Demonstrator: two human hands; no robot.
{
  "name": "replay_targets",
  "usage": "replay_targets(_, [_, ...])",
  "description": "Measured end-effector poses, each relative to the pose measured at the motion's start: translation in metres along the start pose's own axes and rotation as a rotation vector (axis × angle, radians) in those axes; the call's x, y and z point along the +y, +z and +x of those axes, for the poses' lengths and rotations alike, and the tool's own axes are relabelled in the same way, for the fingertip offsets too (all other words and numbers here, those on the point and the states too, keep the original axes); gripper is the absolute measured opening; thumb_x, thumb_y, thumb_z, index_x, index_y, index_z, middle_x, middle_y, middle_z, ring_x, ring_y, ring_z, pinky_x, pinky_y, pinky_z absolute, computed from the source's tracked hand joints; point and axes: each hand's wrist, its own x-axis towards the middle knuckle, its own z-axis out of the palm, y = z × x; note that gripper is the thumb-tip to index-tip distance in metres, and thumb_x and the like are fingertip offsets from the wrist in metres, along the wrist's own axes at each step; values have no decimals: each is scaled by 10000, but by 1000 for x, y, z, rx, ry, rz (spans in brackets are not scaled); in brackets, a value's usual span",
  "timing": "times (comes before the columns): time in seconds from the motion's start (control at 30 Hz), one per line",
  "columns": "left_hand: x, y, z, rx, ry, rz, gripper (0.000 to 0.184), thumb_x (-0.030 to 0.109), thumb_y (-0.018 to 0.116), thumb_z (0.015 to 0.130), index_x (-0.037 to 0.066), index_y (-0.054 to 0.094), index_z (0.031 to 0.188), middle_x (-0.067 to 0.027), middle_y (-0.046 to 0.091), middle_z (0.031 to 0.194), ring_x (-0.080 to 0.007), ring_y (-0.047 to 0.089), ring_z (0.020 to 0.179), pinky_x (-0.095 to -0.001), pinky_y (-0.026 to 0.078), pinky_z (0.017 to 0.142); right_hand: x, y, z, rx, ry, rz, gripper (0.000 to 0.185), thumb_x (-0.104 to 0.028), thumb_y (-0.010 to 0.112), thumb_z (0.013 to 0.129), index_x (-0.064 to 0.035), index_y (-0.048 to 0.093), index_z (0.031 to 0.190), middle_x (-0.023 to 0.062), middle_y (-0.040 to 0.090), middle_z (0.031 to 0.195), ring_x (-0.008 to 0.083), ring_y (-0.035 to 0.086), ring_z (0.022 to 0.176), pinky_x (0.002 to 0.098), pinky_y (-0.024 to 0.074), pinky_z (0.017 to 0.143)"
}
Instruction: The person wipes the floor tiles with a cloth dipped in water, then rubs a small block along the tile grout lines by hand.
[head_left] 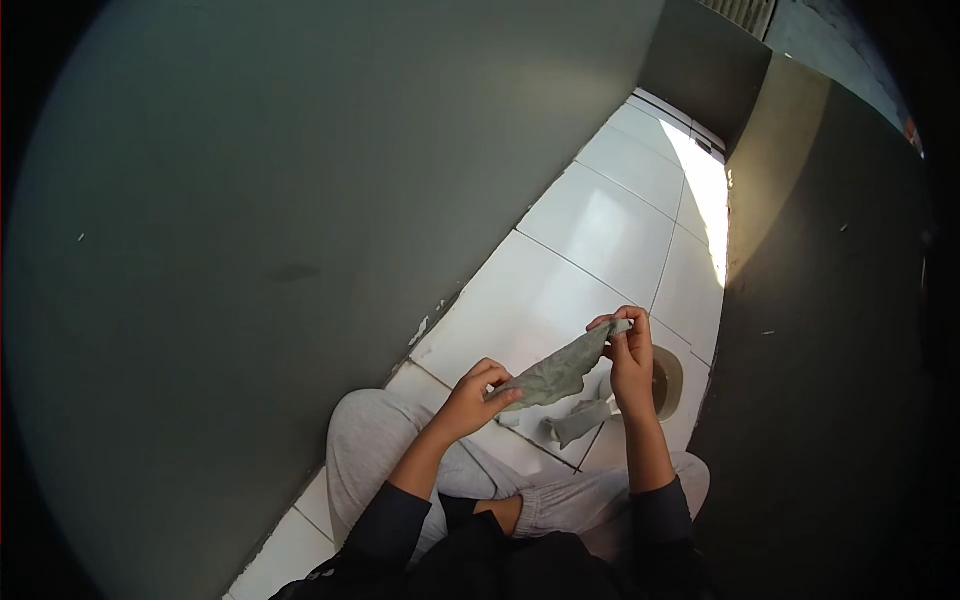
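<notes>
A grey-green cloth [555,377] is stretched at a slant between my two hands, above the white tiled floor. My left hand [478,400] pinches its lower left end between thumb and fingers. At the upper right end, my right hand [630,350] grips the other corner with bent fingers. Below the cloth, a smaller grey-green piece [580,423] lies on the floor near my right wrist. A round beige container [668,384] stands just right of my right hand and is partly hidden by it; its contents are hard to make out.
A dark grey-green wall [300,200] rises on the left, and another dark wall [820,330] stands on the right. White floor tiles [595,225] run between them, with a bright sunlit patch further off. My crossed legs [375,440] in grey trousers are at the bottom.
</notes>
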Motion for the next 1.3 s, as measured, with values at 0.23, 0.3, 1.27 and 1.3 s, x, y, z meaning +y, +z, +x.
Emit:
replay_targets(0.23, [-38, 16, 8, -107, -396, -203, 224, 201, 598, 930, 7, 535, 1023, -48, 563, 755, -110, 522, 711, -262, 424, 691, 52, -9, 69, 103, 101, -629, 196, 6, 458, 885, -48, 507, 1066, 118, 622, 948, 195, 613, 788, 285, 469, 668])
replay_targets(0.3, [-48, 22, 10, 71, -437, 45, 416, 264, 601, 919, -6, 466, 1205, -169, 631, 979, -245, 617, 911, -340, 471, 818, 96, -4, 88, 136, 67, -768, 344, 42, 517, 793, -43, 533, 1126, 186, 605, 1013, 322, 613, 860, 381, 490, 763])
replay_targets(1.27, [-8, 12, -8, -83, -301, 252, 495, 175, 648, 876, -19, 459, 1290, -183, 565, 1133, -292, 588, 1026, -377, 474, 880, 274, 14, 195, -55, -178, -1339, 686, -481, 431, 924, -24, 336, 1426, 148, 336, 1484, 311, 303, 1369, 422, 236, 1126])
replay_targets(1.3, [-8, 12, -8, -85, -294, 261, 490, 178, 647, 877, -21, 462, 1285, -183, 566, 1131, -294, 587, 1025, -377, 475, 879, 273, 14, 196, 36, -212, -1338, 661, -469, 428, 929, -15, 366, 1406, 155, 352, 1471, 313, 309, 1365, 425, 247, 1123])
